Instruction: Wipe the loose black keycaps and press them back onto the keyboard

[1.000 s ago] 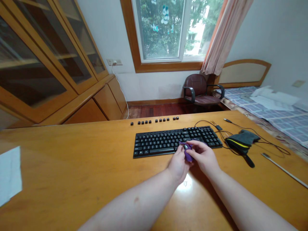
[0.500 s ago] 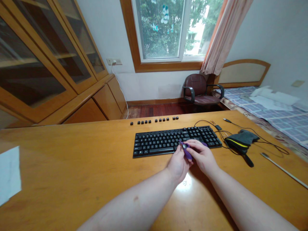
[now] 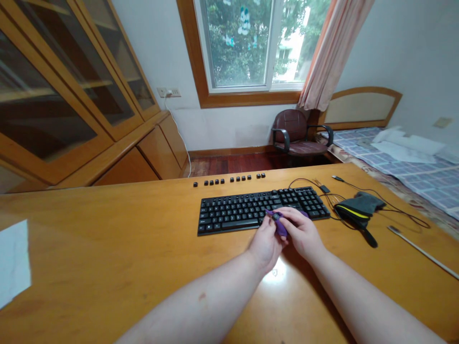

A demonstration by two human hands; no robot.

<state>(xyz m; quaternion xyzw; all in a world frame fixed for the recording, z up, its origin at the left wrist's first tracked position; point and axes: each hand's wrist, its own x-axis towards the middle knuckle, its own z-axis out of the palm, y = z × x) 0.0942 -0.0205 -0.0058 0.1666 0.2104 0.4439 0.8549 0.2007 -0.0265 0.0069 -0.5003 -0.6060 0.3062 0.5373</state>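
A small purple tool, probably a keycap puller, sits between my two hands just in front of a black keyboard on a wooden desk. My left hand is closed against its lower part. The fingers of my right hand pinch its upper end, where a small dark keycap seems to sit in its jaws. A row of several loose black keycaps lies on the desk beyond the keyboard.
To the right of the keyboard lie a dark pouch with a yellow stripe, thin cables and a pale rod. White paper rests at the left edge. Behind the desk are a cabinet, a chair and a bed.
The purple tool has tilted and shifted a little in my hands, toward the keyboard. My arms and the things on the desk stay where they were.
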